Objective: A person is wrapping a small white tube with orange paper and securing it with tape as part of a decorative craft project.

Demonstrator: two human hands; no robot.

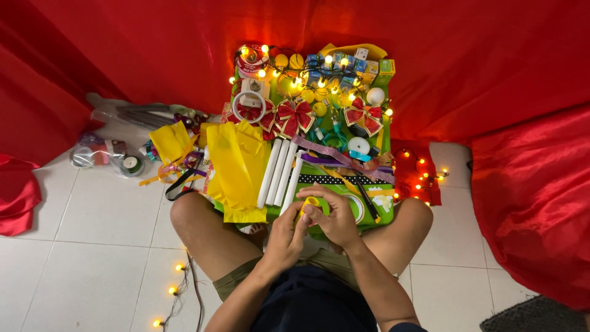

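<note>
I sit cross-legged on the floor with both hands together over my lap. My left hand and my right hand both pinch a small yellow object, which looks like a strip or roll of yellow ribbon. Just beyond my fingers lies a green board crowded with craft supplies. Three white tubes lie side by side on it, next to folded yellow sheets. Red bows sit further back.
Lit string lights run over the board, more lie on red cloth at right and on the tiles at left. Tape rolls, a white ball and small boxes sit at the back. Red fabric drapes behind.
</note>
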